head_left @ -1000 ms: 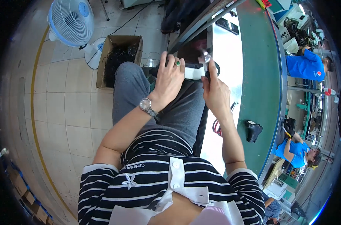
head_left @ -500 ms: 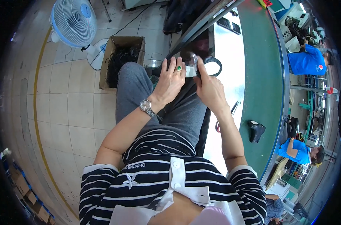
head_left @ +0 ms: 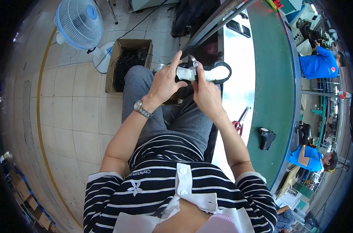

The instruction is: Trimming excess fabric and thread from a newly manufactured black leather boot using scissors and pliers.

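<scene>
Over my lap lies a black shoe (head_left: 219,73) with a long white surface facing up, its wide end over the metal bench edge. My left hand (head_left: 165,81) grips its narrow end, thumb on the near side and index finger stretched along the far side. My right hand (head_left: 207,93) is closed around a shiny metal tool (head_left: 193,62) at the middle of the shoe, index finger along it; the tool's exact kind is unclear. Red-handled scissors (head_left: 238,123) rest on the bench by my right forearm.
Right of me runs a metal bench (head_left: 238,58) with phones (head_left: 238,28), beside a green belt (head_left: 273,97) carrying another black shoe (head_left: 266,138). A cardboard box (head_left: 148,54) of black scraps and a fan (head_left: 79,23) stand at left. Co-workers in blue (head_left: 318,64) work beyond the belt.
Both hands have shifted slightly left. My left hand has turned and spread thumb from index finger, showing more of the shoe's white surface. The metal tool has moved left along it.
</scene>
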Available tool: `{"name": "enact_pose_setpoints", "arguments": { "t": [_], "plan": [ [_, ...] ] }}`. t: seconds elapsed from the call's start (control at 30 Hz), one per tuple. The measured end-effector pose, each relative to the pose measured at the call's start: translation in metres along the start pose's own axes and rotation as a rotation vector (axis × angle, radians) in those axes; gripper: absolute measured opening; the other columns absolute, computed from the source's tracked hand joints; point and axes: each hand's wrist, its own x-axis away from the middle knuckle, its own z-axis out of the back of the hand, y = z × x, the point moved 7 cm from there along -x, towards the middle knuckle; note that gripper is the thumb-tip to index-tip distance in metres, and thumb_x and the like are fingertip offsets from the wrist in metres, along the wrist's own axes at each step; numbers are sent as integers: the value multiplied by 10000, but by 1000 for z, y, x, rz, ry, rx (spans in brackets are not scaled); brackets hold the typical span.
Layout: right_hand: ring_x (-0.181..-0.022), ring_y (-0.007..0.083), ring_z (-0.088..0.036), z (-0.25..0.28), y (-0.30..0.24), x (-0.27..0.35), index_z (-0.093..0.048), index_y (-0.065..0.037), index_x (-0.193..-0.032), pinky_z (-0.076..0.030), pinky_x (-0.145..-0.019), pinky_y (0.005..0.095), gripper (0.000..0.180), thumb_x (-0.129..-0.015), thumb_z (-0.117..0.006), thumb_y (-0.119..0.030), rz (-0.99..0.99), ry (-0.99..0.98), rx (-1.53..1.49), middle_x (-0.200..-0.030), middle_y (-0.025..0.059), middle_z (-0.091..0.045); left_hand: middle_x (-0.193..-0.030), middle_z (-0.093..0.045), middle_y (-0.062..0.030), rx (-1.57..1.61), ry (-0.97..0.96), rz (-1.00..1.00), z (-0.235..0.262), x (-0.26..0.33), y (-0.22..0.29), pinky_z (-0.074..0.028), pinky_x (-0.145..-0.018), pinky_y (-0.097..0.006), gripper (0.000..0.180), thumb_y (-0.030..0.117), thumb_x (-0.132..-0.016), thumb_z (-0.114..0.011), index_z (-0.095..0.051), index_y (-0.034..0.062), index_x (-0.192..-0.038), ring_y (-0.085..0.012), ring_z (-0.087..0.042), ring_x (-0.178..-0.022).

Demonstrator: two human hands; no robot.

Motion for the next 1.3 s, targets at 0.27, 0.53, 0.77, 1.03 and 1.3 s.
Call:
{"name": "enact_pose_setpoints", "arguments": {
  "t": [0.27, 0.53, 0.77, 1.03, 1.3],
  "plan": [
    [-800, 416, -673, 58, 42, -11, -395, -70, -1406, -513, -710, 461, 497, -939, -550, -142, -17, 157, 24, -889, 252, -671, -1416, -488, -147, 191, -223, 37, 8, 1, -17, -385, -1075, -410, 1100, 185, -676, -833, -148, 153, -1536, -341, -462, -1299],
    [-603, 139, -652, 16, 14, 65, -333, -62, -1461, -539, -595, 295, 506, -991, -513, -115, -147, -438, -553, -857, 122, -688, -1377, -433, -273, 352, -144, 234, 13, 90, -24, -394, -1039, -403, 963, 450, -788, -764, -280, -47, -1456, -361, -449, -1279],
    [-870, 218, -683, 8, -18, 57, -315, -102, -1491, -524, -788, 363, 607, -955, -592, -167, 110, -501, -442, -946, 126, -692, -763, -642, -185, -175, 142, 248, 69, 73, -35, -504, -610, -417, 365, 315, -970, -527, -630, -17, -859, -345, -644, -703],
    [-742, 335, -684, 17, -51, 44, -288, -119, -1482, -517, -712, 428, 606, -946, -570, -128, 220, -756, -201, -896, 179, -685, -719, -600, -200, 240, 73, 306, 39, 104, -29, -453, -570, -444, 224, 169, -957, -552, -590, -17, -837, -380, -617, -674],
    [-766, 366, -680, 7, -72, 37, -260, -143, -1484, -537, -704, 457, 600, -953, -539, -137, 353, -795, 138, -833, 214, -672, -842, -657, -208, -167, -124, 172, 28, 100, -10, -530, -640, -375, 245, 176, -938, -593, -591, -53, -1021, -334, -662, -751]
  ]
}}
